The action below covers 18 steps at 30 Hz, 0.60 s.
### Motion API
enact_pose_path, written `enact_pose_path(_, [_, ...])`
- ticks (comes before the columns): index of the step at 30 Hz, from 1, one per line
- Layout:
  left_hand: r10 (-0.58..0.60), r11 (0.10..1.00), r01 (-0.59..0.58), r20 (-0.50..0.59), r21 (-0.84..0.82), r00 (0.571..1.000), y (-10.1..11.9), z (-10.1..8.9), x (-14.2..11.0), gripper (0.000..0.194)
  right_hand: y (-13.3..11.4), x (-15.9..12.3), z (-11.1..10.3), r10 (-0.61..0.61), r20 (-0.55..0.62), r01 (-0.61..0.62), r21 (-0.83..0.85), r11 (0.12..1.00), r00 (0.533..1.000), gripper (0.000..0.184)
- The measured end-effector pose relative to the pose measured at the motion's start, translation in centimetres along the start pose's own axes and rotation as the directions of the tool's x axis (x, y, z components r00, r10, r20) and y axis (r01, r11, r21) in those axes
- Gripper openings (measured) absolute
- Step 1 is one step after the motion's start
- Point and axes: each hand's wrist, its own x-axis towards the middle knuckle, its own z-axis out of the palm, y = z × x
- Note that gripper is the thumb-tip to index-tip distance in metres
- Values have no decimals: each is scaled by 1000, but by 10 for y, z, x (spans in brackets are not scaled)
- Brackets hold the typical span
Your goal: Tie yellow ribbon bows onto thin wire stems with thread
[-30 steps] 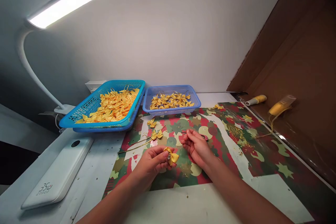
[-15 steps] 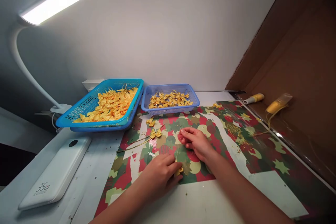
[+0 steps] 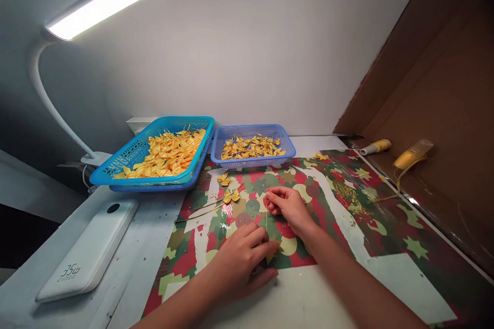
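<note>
Both hands work low on the patterned worktop [image 3: 339, 205]: left hand [image 3: 241, 257] clenched over a hidden ribbon bow, right hand [image 3: 287, 205] fingers pinching thin gold wire [image 3: 266, 218]. Bow likely light, soft, crushable; grip at its knot.

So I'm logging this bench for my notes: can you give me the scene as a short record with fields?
left hand: palm down on the patterned mat, fingers curled; what is under it is hidden
right hand: fingertips pinching a thin gold wire
large basket: heaped with yellow bows
small basket: fewer bows
loose bow: on mat
white power bank: left edge
</note>
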Motion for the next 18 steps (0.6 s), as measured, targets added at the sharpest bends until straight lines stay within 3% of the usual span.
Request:
enact_pose_path(3, [-74,992,90,-165,91,984,-15,-14,0,31,1,0,-1,3,-4,-3,-2,1000,1000,26])
enact_pose_path(5, [-284,918,358,-350,169,893,-34,-30,-4,22,2,-1,-1,7,-10,-7,-6,1000,1000,25])
enact_pose_path(6, [-371,855,471,-380,215,847,-44,-38,-7,21,2,-1,-1,10,-14,-10,-8,1000,1000,25])
enact_pose_path(8, [-490,748,596,-361,292,793,-62,-51,-12,18,3,-2,-2,4,-22,-4,-13,1000,1000,29])
enact_pose_path(13, [-581,703,632,-249,327,775,-77,-55,-17,19,7,-3,-2,-110,49,116,-155,981,993,38])
enact_pose_path(15, [-573,704,626,-252,336,780,-76,-52,-16,20,6,-6,-2,-238,110,262,-348,900,965,28])
enact_pose_path(16, [-568,704,621,-254,343,783,-76,-50,-16,21,5,-8,-3,-319,163,358,-467,808,934,23])
enact_pose_path(18, [-560,702,617,-260,355,786,-76,-47,-16,21,2,-12,-6,-437,305,517,-667,536,846,20])
